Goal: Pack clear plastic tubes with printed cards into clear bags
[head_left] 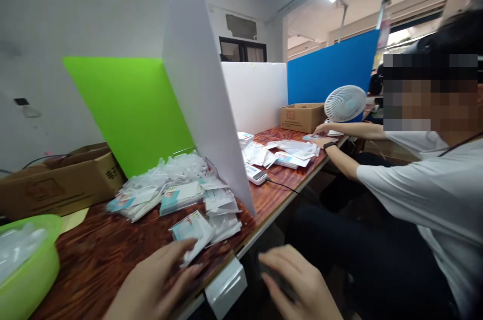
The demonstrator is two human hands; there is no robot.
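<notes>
While our right hand (302, 280) grips a dark object (284, 285) — too blurred to name — our left hand (153, 277), open, meets the nearest card packet (196, 231), just ahead on the wood-grain table (109, 254).

Got white-and-teal card packet (193, 228) lying angled on tabletop (113, 249) by left hand (158, 282). Also got dark object (281, 284), blurred, gripped in right hand (302, 282) beyond edge.

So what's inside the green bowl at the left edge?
The green bowl holds a heap of pale, see-through pieces, too blurred to identify. Whatever lies under the top ones is covered, and the bowl's left side is out of frame.
</notes>
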